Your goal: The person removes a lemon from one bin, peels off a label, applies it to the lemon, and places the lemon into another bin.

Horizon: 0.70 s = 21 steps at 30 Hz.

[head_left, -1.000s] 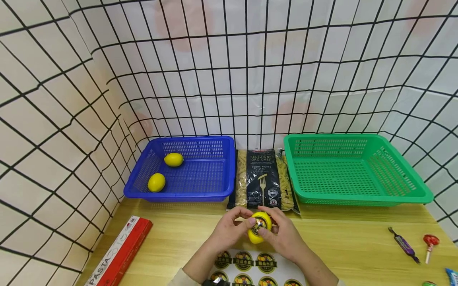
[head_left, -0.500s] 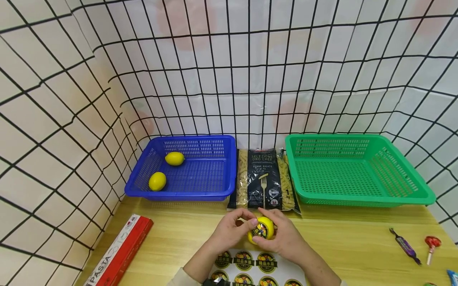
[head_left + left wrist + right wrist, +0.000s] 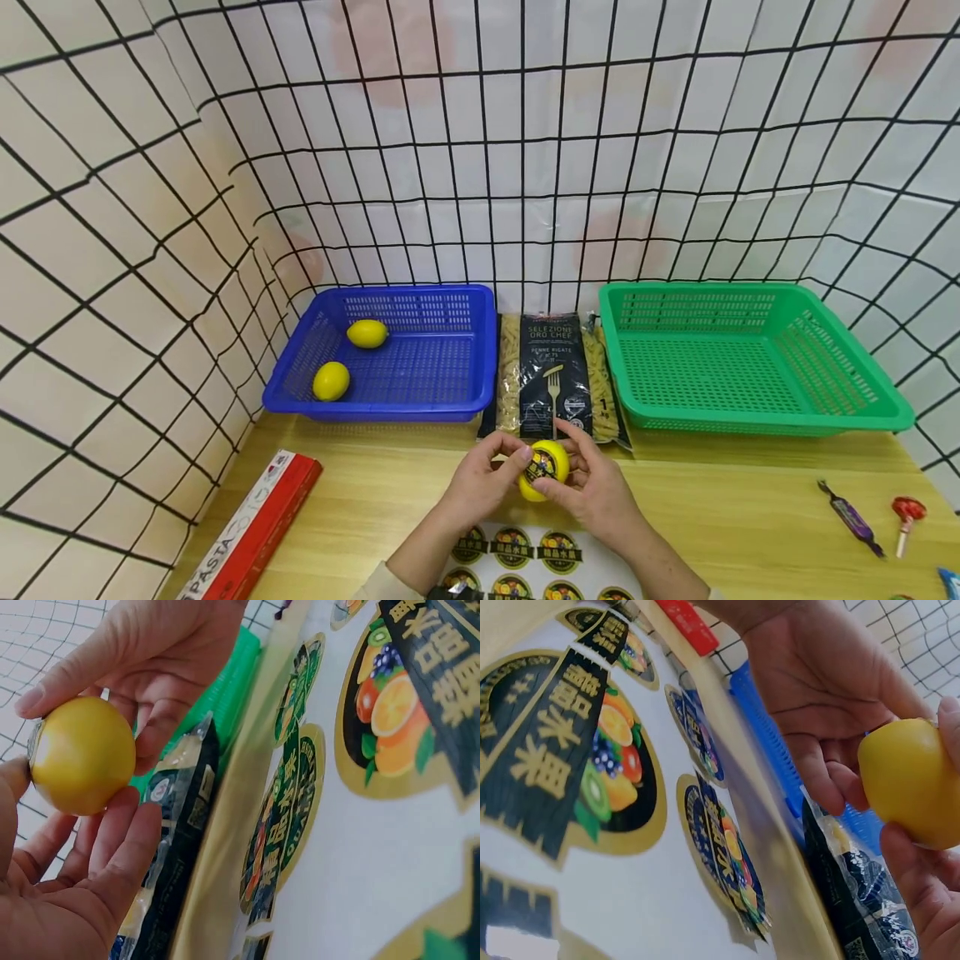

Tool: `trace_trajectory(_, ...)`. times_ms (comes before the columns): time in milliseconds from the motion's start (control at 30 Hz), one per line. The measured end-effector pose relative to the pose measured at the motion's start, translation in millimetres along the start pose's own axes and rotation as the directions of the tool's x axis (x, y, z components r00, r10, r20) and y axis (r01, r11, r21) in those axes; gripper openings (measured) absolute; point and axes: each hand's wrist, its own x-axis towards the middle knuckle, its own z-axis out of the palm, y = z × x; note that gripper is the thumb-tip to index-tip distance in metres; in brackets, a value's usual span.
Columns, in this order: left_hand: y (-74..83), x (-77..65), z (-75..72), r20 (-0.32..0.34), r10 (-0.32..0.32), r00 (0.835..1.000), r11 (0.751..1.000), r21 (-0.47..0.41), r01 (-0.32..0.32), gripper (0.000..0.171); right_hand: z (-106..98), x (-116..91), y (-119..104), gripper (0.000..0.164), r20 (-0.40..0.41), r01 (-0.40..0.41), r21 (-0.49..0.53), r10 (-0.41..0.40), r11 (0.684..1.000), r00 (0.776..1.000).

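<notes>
Item, lemon-shaped yellow fruit (image 3: 84,756): one, held up off the table (image 3: 375,492) in front of the pasta bag, between both hands. A round dark label (image 3: 542,467) was carried on the face turned toward the head camera.

Item, left hand (image 3: 478,479): fingers curled about the fruit, thumb laid at the label's edge. Item, right hand (image 3: 600,485): the fruit gripped likewise from the opposite side, thumb set on the lower edge of the label.

Item, sheet of round labels (image 3: 596,572): white, laid flat below the hands, its near edge cut off by the frame.

Item, blue basket (image 3: 378,407): two yellow fruits contained, one (image 3: 367,334) toward the back, one (image 3: 332,381) near the front left corner; open floor was offered to the right of both. Item, green basket (image 3: 765,417): its slotted floor exposed from rim to rim.

Item, pasta bag (image 3: 553,358): fitted closely between the baskets, little room being left at either edge.

Item, red box (image 3: 262,529): set aslant at the left, its far end stopped short of the blue basket; a broad span of wood was left between it and the left forearm.

Items, purple-wrapped sweet (image 3: 851,518) and red lollipop (image 3: 908,508): placed side by side at the far right, well apart from the right hand.
</notes>
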Motion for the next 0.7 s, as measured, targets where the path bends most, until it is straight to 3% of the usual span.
trace_trajectory(167, 1.4, -0.5, -2.0, 0.005, -0.037, 0.999, 0.997, -0.067, 0.037, 0.029, -2.4, 0.8, -2.4, 0.093, -0.017, 0.01, -0.004, -0.01, 1.0, 1.0)
trace_trajectory(367, 3.4, -1.5, -2.6, 0.081, -0.107, 0.991, 0.978, -0.17, 0.119, 0.043, -6.2, 0.9, -4.6, 0.084, 0.011, 0.029, -0.019, -0.029, 0.999, 1.0)
trace_trajectory(700, 5.6, 0.1, -4.7, 0.045, -0.087, 0.995, 0.987, -0.134, 0.092, 0.041, -13.9, 1.3, 0.9, 0.047, -0.049, 0.137, 0.038, -0.135, 0.99, 0.99)
